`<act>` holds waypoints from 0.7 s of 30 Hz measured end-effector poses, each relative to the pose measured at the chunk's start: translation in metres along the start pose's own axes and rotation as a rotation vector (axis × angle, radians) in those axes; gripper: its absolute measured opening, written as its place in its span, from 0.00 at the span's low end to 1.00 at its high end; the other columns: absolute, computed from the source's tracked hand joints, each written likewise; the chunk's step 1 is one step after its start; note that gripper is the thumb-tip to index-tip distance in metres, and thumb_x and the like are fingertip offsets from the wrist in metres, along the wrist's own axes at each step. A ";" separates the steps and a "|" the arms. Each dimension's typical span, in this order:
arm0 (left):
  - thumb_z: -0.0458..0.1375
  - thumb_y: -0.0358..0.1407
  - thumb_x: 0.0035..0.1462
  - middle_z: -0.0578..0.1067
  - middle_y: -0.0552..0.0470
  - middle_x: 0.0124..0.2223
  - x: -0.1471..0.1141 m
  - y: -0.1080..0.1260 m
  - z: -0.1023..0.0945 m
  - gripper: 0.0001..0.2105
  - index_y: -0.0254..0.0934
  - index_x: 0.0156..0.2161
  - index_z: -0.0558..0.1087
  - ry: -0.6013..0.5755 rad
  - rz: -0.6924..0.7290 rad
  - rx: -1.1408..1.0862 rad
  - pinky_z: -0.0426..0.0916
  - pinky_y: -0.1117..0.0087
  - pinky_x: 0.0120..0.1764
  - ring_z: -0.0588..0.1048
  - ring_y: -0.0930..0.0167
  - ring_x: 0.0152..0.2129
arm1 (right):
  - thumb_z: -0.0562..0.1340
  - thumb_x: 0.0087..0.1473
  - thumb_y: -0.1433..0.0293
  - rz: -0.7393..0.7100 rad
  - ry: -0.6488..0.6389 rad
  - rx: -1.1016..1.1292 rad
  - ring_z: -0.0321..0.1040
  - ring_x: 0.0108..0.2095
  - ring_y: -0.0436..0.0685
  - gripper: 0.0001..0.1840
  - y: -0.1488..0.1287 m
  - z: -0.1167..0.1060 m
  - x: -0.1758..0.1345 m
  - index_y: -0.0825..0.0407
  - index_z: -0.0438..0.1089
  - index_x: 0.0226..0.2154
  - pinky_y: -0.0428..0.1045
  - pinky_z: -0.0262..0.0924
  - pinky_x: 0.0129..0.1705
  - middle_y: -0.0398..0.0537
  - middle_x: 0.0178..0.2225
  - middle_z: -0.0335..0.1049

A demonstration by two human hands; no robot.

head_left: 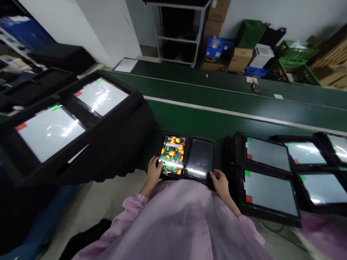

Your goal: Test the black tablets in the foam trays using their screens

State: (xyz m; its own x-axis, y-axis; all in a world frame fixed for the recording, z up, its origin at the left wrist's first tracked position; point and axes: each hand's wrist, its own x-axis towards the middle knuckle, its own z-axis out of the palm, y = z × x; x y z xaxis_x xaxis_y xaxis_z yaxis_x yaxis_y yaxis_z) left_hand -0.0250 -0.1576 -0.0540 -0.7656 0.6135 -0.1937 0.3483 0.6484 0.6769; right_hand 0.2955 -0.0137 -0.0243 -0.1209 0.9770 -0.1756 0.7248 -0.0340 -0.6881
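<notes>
Green bench (187, 112): lit tablet (173, 155) and dark tablet (201, 157) are set side by side near its near edge; what lies beneath them is too dark to be made out.
Left hand (154, 171): held at the lower left edge of lit tablet, thumb laid over the border, fingers bent; whether the edge is pinched or merely touched cannot be told.
Right hand (220, 182): fingertips brought to the lower right corner of dark tablet; a firm grasp cannot be confirmed.
Lit screen, risk: stray input could be caused by the thumb so close to the glass.
Dark screen, risk: a sleeping unit could be mistaken for a dead one; which it is cannot be told.
Near edge, risk: a tablet could be tipped towards the shirt (179, 216) if one corner alone is raised.
Stacks, risk: left stack (124, 141) or right stack (240, 191) could be knocked by a wide elbow, room between being limited.
Glare strip (196, 172): both screens are crossed low down; detail there is masked.
Clock (171, 138): read as 5:54; banner (173, 145) text is too small.
Purple cloth (322, 231): blurred, cut off at the right margin.
</notes>
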 end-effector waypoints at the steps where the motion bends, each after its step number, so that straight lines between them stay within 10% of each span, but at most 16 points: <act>1: 0.57 0.43 0.60 0.75 0.37 0.63 0.000 -0.003 -0.003 0.20 0.37 0.54 0.78 -0.014 0.009 -0.009 0.58 0.50 0.70 0.70 0.53 0.64 | 0.61 0.55 0.52 -0.037 -0.004 0.001 0.78 0.36 0.64 0.22 0.001 0.001 -0.003 0.52 0.76 0.39 0.59 0.75 0.42 0.56 0.35 0.78; 11: 0.70 0.46 0.44 0.64 0.35 0.71 0.005 -0.023 -0.022 0.40 0.36 0.64 0.70 -0.242 0.072 0.001 0.55 0.48 0.71 0.57 0.49 0.72 | 0.66 0.60 0.59 -0.589 -0.200 -0.072 0.67 0.61 0.69 0.15 -0.013 -0.005 -0.018 0.41 0.82 0.48 0.71 0.63 0.65 0.55 0.57 0.74; 21: 0.72 0.55 0.38 0.53 0.29 0.76 0.006 -0.028 -0.021 0.58 0.33 0.71 0.58 -0.353 0.104 0.098 0.52 0.46 0.71 0.49 0.44 0.74 | 0.65 0.63 0.60 -0.743 -0.264 -0.192 0.60 0.67 0.70 0.12 -0.013 -0.003 -0.024 0.36 0.83 0.46 0.72 0.60 0.66 0.50 0.63 0.71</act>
State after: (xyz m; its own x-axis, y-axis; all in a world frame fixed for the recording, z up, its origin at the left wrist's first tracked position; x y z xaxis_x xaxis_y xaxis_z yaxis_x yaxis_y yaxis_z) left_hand -0.0509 -0.1818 -0.0591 -0.4959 0.7850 -0.3714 0.4780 0.6038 0.6380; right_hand 0.2909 -0.0365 -0.0094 -0.7550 0.6475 0.1032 0.4931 0.6645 -0.5615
